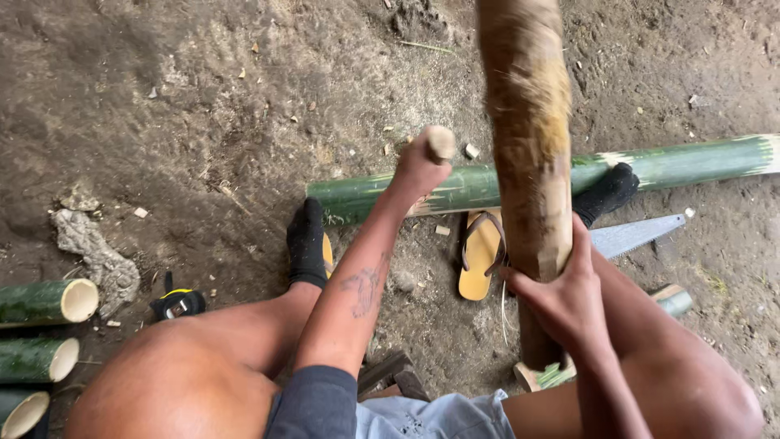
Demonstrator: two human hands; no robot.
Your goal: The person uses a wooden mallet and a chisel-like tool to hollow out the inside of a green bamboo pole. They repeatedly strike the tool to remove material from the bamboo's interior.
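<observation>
Standing upright between our knees, the thick brown wooden post (pixel 528 162) looks heavy, stiff and rough-barked, so a grip low on its shaft suits it. Our right hand (pixel 561 297) is wrapped around it there. Our left hand (pixel 418 167), well apart, is closed on a short pale wooden handle (pixel 441 143) above the long green bamboo pole (pixel 674 162) lying on the dirt floor (pixel 162 122). A yellow sandal (pixel 479 256) and a handsaw blade (pixel 638 234) lie near.

My left hand (pixel 418 167) is extended forward, fingers clenched. My right hand (pixel 561 297) sits nearer, fingers wrapped tight, wrist bent.
</observation>
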